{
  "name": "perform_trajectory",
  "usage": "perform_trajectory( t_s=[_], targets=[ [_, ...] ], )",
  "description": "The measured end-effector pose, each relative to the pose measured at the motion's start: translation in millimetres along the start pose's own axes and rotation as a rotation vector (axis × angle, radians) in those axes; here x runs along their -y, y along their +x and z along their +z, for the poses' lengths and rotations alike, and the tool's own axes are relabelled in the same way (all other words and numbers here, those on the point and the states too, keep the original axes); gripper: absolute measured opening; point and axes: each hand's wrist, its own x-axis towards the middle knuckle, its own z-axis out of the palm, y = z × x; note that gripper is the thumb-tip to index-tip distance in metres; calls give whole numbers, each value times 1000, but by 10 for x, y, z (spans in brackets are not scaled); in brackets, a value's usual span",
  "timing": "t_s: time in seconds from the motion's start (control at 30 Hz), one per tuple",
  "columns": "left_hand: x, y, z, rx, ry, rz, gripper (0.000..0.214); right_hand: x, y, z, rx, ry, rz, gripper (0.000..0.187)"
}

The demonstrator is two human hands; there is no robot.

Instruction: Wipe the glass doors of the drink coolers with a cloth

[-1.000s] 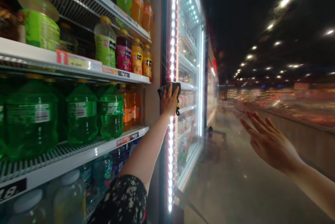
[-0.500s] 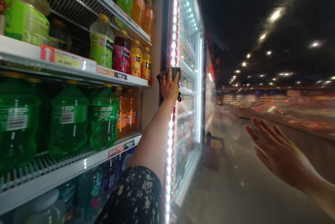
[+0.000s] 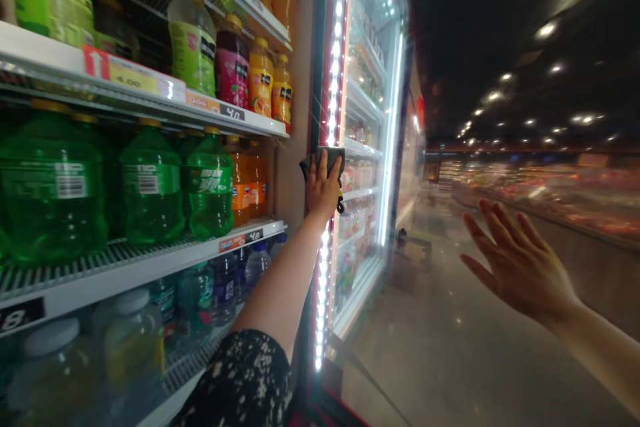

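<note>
Head view | left hand (image 3: 323, 190) gripping grey cloth (image 3: 331, 158), held flat under the fingers against cooler door frame (image 3: 316, 67) | right hand (image 3: 517, 260) open, fingers spread, holding nothing

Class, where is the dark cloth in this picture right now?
The dark cloth is in the left hand, against the fridge's lit door frame, right of the orange drink bottles in the head view.

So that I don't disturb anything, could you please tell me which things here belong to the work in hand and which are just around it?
In use: left hand, dark cloth, LED-lit cooler frame, right hand, raised and open.
Just around: green soda bottles, orange drink bottles.
</note>
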Motion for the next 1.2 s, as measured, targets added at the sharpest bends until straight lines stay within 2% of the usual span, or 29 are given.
perform_trajectory(
  t_s=[0.17, 0.4, 0.5, 0.53, 0.6, 0.77, 0.83, 0.9, 1.0, 1.07, 1.13, 1.2],
  targets=[
    [-29, -703, 57, 56, 11, -73, 65, -5, -10, -21, 20, 30, 27, 84],
    [-46, -2094, 81, 185, 12, -168, 63, -29, -17, 38, 26, 58, 37, 89],
    [-48, -2398, 43, 187, -64, -211, 63, -28, -3, 25, 32, 56, 36, 91],
    [-54, -2396, 30, 172, -93, -213, 64, -24, 1, 17, 35, 55, 33, 91],
    [-87, -2235, 17, 132, -139, -193, 65, -14, 8, 4, 39, 48, 29, 90],
    [-352, -1431, 110, 86, -220, -84, 61, 20, 7, 13, 14, 21, 34, 84],
    [-478, -1288, 159, 79, -246, -57, 63, 28, 7, 18, 9, 21, 35, 84],
    [-550, -1369, 183, 57, -271, -75, 63, 29, 8, 15, 4, 13, 33, 82],
    [-544, -1733, 182, 24, -316, -131, 62, 15, 5, 17, 13, 15, 28, 81],
    [-532, -1890, 184, 4, -342, -167, 60, -3, 1, 37, 11, 20, 26, 81],
    [-593, -1834, 209, -34, -358, -218, 59, -24, 1, 66, -10, 11, 23, 82],
    [-768, -1597, 246, -76, -378, -260, 60, -42, 12, 84, -25, -8, 20, 80]
  ],
)
